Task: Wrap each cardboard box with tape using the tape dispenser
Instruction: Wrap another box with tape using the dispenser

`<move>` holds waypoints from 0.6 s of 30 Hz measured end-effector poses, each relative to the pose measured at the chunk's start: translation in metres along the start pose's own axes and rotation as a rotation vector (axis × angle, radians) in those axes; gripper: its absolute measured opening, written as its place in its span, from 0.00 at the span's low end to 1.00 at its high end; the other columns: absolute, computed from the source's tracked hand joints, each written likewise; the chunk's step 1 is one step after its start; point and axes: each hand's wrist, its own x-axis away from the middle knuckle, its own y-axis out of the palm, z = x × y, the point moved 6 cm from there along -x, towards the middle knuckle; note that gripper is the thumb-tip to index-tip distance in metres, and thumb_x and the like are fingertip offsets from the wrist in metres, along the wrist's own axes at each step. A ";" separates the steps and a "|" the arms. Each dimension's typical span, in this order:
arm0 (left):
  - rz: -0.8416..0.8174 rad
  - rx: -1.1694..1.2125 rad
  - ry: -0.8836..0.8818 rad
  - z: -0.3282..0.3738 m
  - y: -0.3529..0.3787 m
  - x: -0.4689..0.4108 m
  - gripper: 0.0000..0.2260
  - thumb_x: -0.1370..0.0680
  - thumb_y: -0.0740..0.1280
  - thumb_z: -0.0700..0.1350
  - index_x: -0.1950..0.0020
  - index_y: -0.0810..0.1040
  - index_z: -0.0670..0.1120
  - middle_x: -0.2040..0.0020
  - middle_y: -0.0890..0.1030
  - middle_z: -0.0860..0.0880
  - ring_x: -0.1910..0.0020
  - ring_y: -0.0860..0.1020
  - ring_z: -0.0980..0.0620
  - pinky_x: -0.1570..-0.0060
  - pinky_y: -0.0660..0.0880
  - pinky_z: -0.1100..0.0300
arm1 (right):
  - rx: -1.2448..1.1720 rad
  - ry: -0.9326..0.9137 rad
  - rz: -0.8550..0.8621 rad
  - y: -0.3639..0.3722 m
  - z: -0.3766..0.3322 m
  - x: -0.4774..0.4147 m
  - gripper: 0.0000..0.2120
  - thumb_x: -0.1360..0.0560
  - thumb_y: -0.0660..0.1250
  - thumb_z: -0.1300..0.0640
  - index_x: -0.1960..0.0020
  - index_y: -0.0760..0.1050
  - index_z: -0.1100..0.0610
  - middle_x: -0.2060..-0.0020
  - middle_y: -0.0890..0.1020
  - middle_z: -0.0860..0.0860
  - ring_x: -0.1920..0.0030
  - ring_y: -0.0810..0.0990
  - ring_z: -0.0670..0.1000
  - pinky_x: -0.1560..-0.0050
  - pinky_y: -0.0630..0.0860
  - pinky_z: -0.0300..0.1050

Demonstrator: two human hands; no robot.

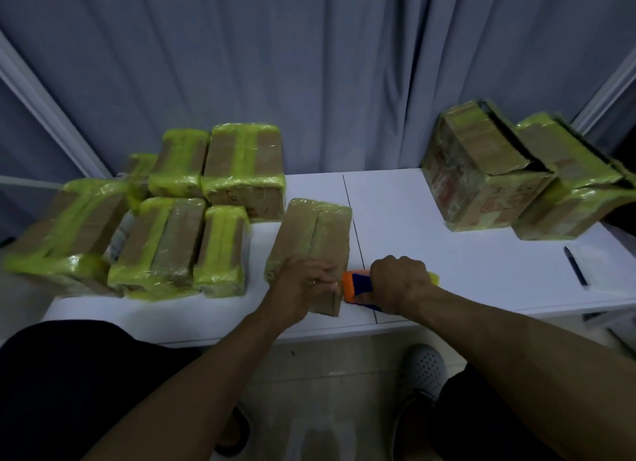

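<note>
Centre frame: my left hand (306, 285) grips the box (309, 240), and my right hand (399, 281) clamps the dispenser (358, 286) at its side. Left pile (192, 212) is taped; I judge the right pile (516, 171) is still unfinished.

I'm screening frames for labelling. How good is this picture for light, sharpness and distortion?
Head view: dim, bluish, flat light; motion blur smears the taped boxes at left and the right stack; the left hand, right hand and tape dispenser are soft but legible; the wide-angle lens bends the table edges toward the frame's sides.
</note>
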 end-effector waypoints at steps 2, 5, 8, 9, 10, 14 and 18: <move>0.002 -0.058 0.023 0.002 -0.001 0.003 0.06 0.29 0.71 0.55 0.57 0.85 0.56 0.42 0.80 0.54 0.40 0.79 0.47 0.33 0.70 0.44 | -0.059 0.036 -0.040 0.002 0.001 -0.002 0.34 0.26 0.65 0.27 0.41 0.76 0.57 0.52 0.79 0.52 0.51 0.81 0.54 0.55 0.72 0.46; -0.006 -0.296 -0.013 -0.004 -0.005 0.000 0.05 0.24 0.70 0.55 0.49 0.83 0.60 0.38 0.77 0.62 0.37 0.75 0.57 0.29 0.67 0.49 | -0.129 0.072 -0.072 0.001 0.003 -0.006 0.33 0.28 0.65 0.25 0.47 0.75 0.57 0.57 0.77 0.51 0.57 0.78 0.52 0.56 0.74 0.46; -0.004 -0.403 -0.059 0.000 -0.007 0.004 0.18 0.21 0.68 0.53 0.31 0.76 0.51 0.32 0.76 0.53 0.38 0.70 0.61 0.35 0.63 0.73 | -0.176 0.125 -0.075 0.001 0.011 -0.005 0.32 0.26 0.64 0.26 0.47 0.72 0.56 0.56 0.77 0.51 0.57 0.78 0.52 0.54 0.75 0.45; 0.016 -0.430 -0.069 0.001 -0.008 0.007 0.22 0.21 0.68 0.53 0.27 0.72 0.50 0.30 0.73 0.50 0.37 0.67 0.61 0.37 0.58 0.76 | -0.198 0.142 -0.071 0.000 0.015 -0.004 0.32 0.26 0.64 0.27 0.46 0.72 0.56 0.55 0.77 0.51 0.57 0.78 0.52 0.54 0.76 0.45; 0.020 -0.473 -0.055 0.002 -0.009 0.009 0.26 0.21 0.68 0.53 0.25 0.67 0.49 0.28 0.70 0.49 0.34 0.63 0.61 0.36 0.52 0.77 | -0.223 0.158 -0.067 0.000 0.018 -0.004 0.32 0.26 0.63 0.26 0.46 0.72 0.56 0.55 0.77 0.51 0.57 0.78 0.52 0.53 0.76 0.45; -0.011 -0.850 -0.059 0.002 -0.022 0.009 0.26 0.20 0.64 0.58 0.23 0.65 0.54 0.21 0.58 0.52 0.21 0.53 0.50 0.23 0.39 0.43 | -0.298 0.204 -0.046 0.000 0.024 0.000 0.34 0.27 0.63 0.25 0.45 0.73 0.56 0.52 0.79 0.52 0.56 0.79 0.52 0.51 0.78 0.46; -0.023 -0.662 -0.171 0.001 -0.040 0.021 0.22 0.22 0.61 0.59 0.30 0.76 0.52 0.28 0.73 0.48 0.28 0.69 0.46 0.29 0.65 0.50 | -0.352 0.212 -0.006 -0.003 0.020 0.009 0.32 0.26 0.63 0.26 0.45 0.72 0.56 0.52 0.80 0.52 0.56 0.80 0.52 0.52 0.78 0.46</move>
